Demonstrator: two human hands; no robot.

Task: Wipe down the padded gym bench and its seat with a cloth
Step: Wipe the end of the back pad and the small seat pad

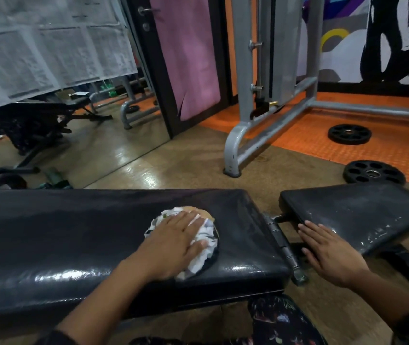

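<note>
A long black padded bench point(74, 235) runs across the lower half of the view, shiny along its near edge. A crumpled white patterned cloth point(205, 242) lies on its right part. My left hand point(173, 242) presses flat on the cloth with the fingers stretched out. To the right, past a metal hinge point(281, 241), is the separate black seat pad point(362, 215), dusty and tilted. My right hand point(327, 250) rests flat on the seat's near left edge, fingers straight, holding nothing.
A grey steel machine frame point(248, 135) stands behind the bench on the brown floor. Two black weight plates point(349, 133) point(374, 172) lie on the floor at right. A wall mirror point(61, 95) at left reflects another bench. My patterned trouser leg point(280, 322) is below.
</note>
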